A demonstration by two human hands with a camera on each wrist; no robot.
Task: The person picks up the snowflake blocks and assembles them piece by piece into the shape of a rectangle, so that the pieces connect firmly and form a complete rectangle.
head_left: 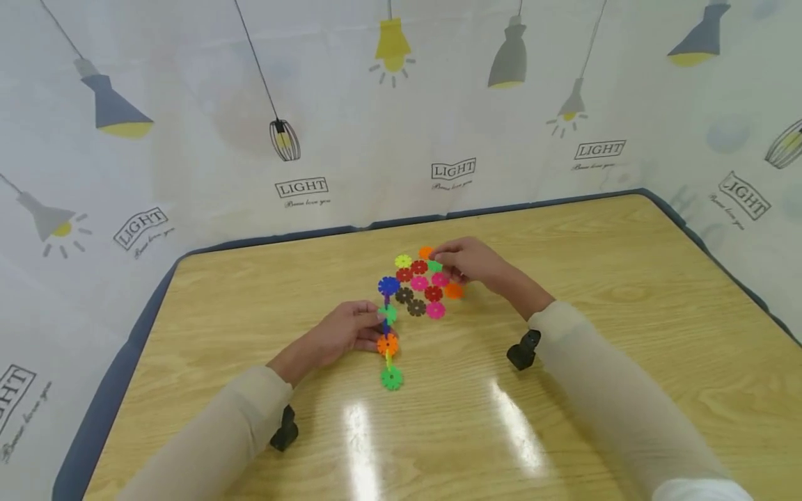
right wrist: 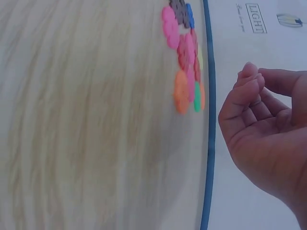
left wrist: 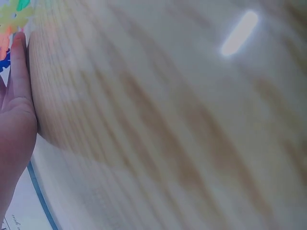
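Beige sleeves (head_left: 207,428) come in closest to me, a small black wrist unit (head_left: 285,429) under each cuff. With the left hand (head_left: 343,330) I have a chain of notched discs (head_left: 388,345) pinched at its upper green disc; it runs from blue at the far end to green at the near end, over the wooden table (head_left: 250,285). Just beyond and to its right lie loose discs (head_left: 419,284) in pink, red, brown, orange, yellow and green. Above their far right edge, the right hand (head_left: 473,263) is curled, fingertips together, gripping nothing I can see.
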